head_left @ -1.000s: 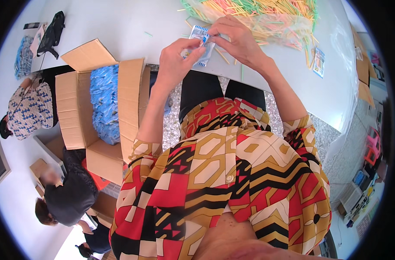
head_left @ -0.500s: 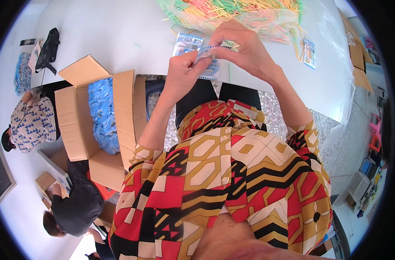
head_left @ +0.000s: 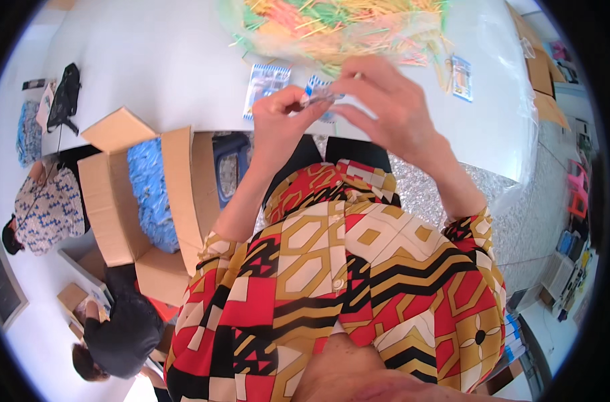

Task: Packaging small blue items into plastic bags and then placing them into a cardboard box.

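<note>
My left hand (head_left: pixel 281 120) is closed in a pinch on the lower part of a small blue-and-white plastic packet (head_left: pixel 316 88), which is tilted above the table's near edge. Close by on the right, my right hand (head_left: pixel 392 100) has its bent fingers at the packet, with thumb and forefinger a little apart. A small pale tip shows over its fingers, too blurred to name. On the table left of my hands lies a flat blue-and-white packet (head_left: pixel 266 87). Part of another packet (head_left: pixel 328 116) shows beneath my fingers.
Thin coloured sticks (head_left: pixel 338 27) fill a clear plastic bag beyond my hands. A packet (head_left: pixel 461 79) lies farther right. At left, an open cardboard box (head_left: pixel 179 194) holds blue packets (head_left: pixel 152 194). Two people (head_left: pixel 50 197) work at the left; a blue stool (head_left: pixel 231 171) stands beside the box.
The right hand's thumb and forefinger have spread slightly and shifted right from the packet. My left hand keeps its pinch. The whole view has shifted a little, tables and box included.
</note>
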The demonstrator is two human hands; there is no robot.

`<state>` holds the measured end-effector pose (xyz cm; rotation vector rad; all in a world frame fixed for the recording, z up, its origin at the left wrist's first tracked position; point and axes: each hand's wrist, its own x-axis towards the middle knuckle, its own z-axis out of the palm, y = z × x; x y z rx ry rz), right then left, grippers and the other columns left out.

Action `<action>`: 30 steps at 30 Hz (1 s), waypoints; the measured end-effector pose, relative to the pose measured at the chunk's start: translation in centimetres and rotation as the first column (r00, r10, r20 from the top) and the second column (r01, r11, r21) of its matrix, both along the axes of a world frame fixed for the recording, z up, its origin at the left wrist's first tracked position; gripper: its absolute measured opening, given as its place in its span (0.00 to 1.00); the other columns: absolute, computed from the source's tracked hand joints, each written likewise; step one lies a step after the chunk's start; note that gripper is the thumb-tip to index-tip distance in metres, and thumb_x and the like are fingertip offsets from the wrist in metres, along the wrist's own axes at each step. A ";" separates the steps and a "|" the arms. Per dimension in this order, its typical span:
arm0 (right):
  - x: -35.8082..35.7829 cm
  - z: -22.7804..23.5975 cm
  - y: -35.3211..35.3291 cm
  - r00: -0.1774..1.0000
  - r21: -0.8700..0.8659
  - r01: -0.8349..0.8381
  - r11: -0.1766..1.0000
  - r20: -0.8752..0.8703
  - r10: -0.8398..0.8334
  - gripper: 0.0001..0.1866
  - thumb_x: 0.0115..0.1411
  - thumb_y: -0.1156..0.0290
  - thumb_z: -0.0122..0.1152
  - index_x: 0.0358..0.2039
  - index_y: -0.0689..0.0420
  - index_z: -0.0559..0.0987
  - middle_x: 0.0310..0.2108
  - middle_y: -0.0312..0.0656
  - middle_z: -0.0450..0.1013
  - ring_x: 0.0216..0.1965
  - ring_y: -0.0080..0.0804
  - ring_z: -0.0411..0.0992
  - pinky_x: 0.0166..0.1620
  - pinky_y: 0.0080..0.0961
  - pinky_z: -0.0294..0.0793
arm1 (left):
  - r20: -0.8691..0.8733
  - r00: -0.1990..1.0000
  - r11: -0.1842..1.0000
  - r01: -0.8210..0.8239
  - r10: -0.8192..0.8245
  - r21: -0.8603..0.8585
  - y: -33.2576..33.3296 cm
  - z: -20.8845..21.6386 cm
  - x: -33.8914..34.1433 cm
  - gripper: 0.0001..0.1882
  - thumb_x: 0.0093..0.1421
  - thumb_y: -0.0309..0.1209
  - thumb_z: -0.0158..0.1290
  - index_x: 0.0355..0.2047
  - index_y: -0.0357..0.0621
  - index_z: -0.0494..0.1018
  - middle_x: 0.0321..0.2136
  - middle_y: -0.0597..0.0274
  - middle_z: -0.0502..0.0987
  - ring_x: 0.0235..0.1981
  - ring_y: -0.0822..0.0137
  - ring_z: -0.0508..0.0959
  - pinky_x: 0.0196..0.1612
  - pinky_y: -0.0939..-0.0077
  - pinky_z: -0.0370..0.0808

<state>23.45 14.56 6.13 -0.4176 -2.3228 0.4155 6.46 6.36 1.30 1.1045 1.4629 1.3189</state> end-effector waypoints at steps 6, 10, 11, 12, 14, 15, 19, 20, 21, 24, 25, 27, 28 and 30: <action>0.3 -0.4 -0.7 0.997 0.183 -0.017 0.983 0.075 0.004 0.11 0.40 0.76 0.59 0.28 0.57 0.76 0.34 0.39 0.70 0.28 0.30 0.71 0.26 0.23 0.70 | -0.321 0.946 0.993 -0.016 0.055 0.120 0.1 -0.2 0.8 0.06 0.46 0.22 0.60 0.26 0.36 0.76 0.18 0.64 0.73 0.19 0.76 0.71 0.24 0.83 0.68; 0.7 0.2 -1.2 0.996 0.217 0.041 0.975 0.070 -0.058 0.13 0.37 0.77 0.59 0.28 0.58 0.77 0.34 0.38 0.71 0.25 0.28 0.71 0.23 0.21 0.69 | -0.352 0.935 0.972 0.050 0.034 0.228 0.2 0.4 1.3 0.05 0.48 0.21 0.58 0.29 0.36 0.76 0.20 0.61 0.74 0.19 0.73 0.70 0.23 0.81 0.68; 0.8 0.2 -1.0 0.998 0.208 0.047 0.977 0.040 -0.056 0.12 0.38 0.77 0.59 0.28 0.58 0.77 0.33 0.38 0.71 0.24 0.28 0.71 0.23 0.21 0.69 | -0.350 0.936 0.971 0.047 0.039 0.234 0.2 0.8 1.4 0.05 0.48 0.21 0.58 0.29 0.36 0.76 0.20 0.61 0.74 0.19 0.73 0.70 0.23 0.81 0.68; 0.8 0.2 -0.8 0.998 0.198 0.051 0.979 0.010 -0.054 0.11 0.39 0.77 0.59 0.28 0.58 0.77 0.32 0.38 0.72 0.23 0.28 0.72 0.23 0.22 0.70 | -0.348 0.937 0.974 0.103 -0.027 0.202 0.2 1.0 1.4 0.05 0.49 0.20 0.58 0.28 0.36 0.76 0.20 0.60 0.73 0.19 0.73 0.70 0.23 0.80 0.68; 1.3 0.3 -0.2 0.998 0.109 0.051 0.993 0.038 -0.055 0.09 0.41 0.77 0.60 0.27 0.58 0.77 0.31 0.37 0.72 0.23 0.30 0.72 0.23 0.23 0.70 | -0.335 0.937 0.970 0.167 -0.101 0.174 0.3 0.8 1.7 0.05 0.49 0.20 0.57 0.28 0.35 0.76 0.20 0.60 0.73 0.19 0.72 0.69 0.23 0.79 0.67; 1.5 0.3 0.0 0.997 0.013 0.050 0.999 0.060 -0.051 0.07 0.44 0.77 0.60 0.27 0.57 0.77 0.30 0.37 0.72 0.23 0.31 0.72 0.23 0.23 0.71 | -0.247 0.956 0.969 0.200 -0.160 0.145 0.4 0.3 1.9 0.04 0.49 0.20 0.57 0.28 0.35 0.75 0.20 0.60 0.72 0.19 0.72 0.69 0.23 0.78 0.67; 1.8 0.1 -0.3 0.997 -0.126 0.000 0.992 0.071 0.009 0.05 0.48 0.76 0.60 0.28 0.57 0.76 0.30 0.37 0.73 0.23 0.33 0.73 0.23 0.24 0.72 | -0.201 0.960 0.970 0.218 -0.193 0.107 0.8 0.1 1.8 0.03 0.49 0.19 0.57 0.26 0.34 0.74 0.20 0.61 0.72 0.20 0.73 0.69 0.24 0.80 0.67; 1.8 -0.1 -0.5 0.994 -0.143 -0.012 0.990 0.106 0.028 0.06 0.49 0.75 0.60 0.29 0.57 0.75 0.29 0.37 0.73 0.23 0.34 0.73 0.24 0.25 0.72 | -0.196 0.960 0.968 0.224 -0.200 0.111 0.9 0.0 1.8 0.03 0.49 0.19 0.57 0.26 0.34 0.74 0.20 0.61 0.72 0.20 0.73 0.69 0.24 0.80 0.67; 1.8 -0.2 -0.6 0.989 -0.160 -0.023 0.987 0.141 0.046 0.06 0.50 0.75 0.60 0.30 0.57 0.74 0.29 0.37 0.73 0.24 0.35 0.73 0.24 0.26 0.72 | -0.177 0.968 0.974 0.198 -0.176 0.113 0.9 -0.1 1.8 0.04 0.49 0.19 0.57 0.26 0.35 0.74 0.20 0.62 0.73 0.20 0.74 0.70 0.24 0.81 0.67; 1.7 0.7 -0.1 0.970 -0.182 -0.043 0.982 0.230 0.085 0.07 0.51 0.75 0.60 0.31 0.57 0.73 0.27 0.37 0.71 0.26 0.35 0.72 0.25 0.28 0.71 | -0.193 0.964 0.972 0.206 -0.182 0.111 1.0 -0.4 1.6 0.04 0.50 0.19 0.56 0.28 0.36 0.75 0.21 0.66 0.73 0.23 0.79 0.69 0.26 0.84 0.66; 1.8 0.6 0.0 0.969 -0.179 -0.035 0.983 0.233 0.077 0.07 0.51 0.75 0.60 0.31 0.57 0.73 0.27 0.37 0.71 0.26 0.35 0.72 0.25 0.28 0.71 | -0.227 0.952 0.966 0.235 -0.207 0.105 1.0 -0.5 1.6 0.05 0.51 0.19 0.55 0.30 0.37 0.75 0.23 0.69 0.74 0.25 0.82 0.68 0.27 0.86 0.66; 1.8 0.3 0.5 0.980 -0.161 -0.059 0.985 0.179 0.087 0.06 0.51 0.75 0.59 0.30 0.57 0.73 0.26 0.38 0.70 0.28 0.36 0.71 0.27 0.30 0.70 | -0.112 0.978 0.975 0.191 -0.178 0.117 1.3 -0.5 2.3 0.04 0.50 0.20 0.57 0.28 0.37 0.75 0.21 0.69 0.73 0.23 0.81 0.69 0.26 0.85 0.67; 1.6 0.3 0.6 0.980 -0.160 -0.054 0.986 0.181 0.083 0.06 0.51 0.75 0.59 0.30 0.57 0.73 0.26 0.38 0.70 0.28 0.36 0.71 0.27 0.30 0.70 | 0.001 0.990 0.983 0.139 -0.140 0.117 1.4 -0.6 2.6 0.04 0.49 0.21 0.59 0.25 0.37 0.75 0.19 0.68 0.73 0.20 0.79 0.69 0.25 0.84 0.67; 1.3 0.5 0.7 0.987 -0.158 -0.074 0.985 0.132 0.096 0.05 0.53 0.74 0.59 0.31 0.57 0.74 0.28 0.38 0.71 0.29 0.32 0.71 0.28 0.27 0.70 | 0.031 0.990 0.986 0.136 -0.140 0.100 1.7 -1.3 2.4 0.04 0.50 0.21 0.59 0.27 0.37 0.75 0.20 0.70 0.74 0.21 0.81 0.69 0.25 0.85 0.67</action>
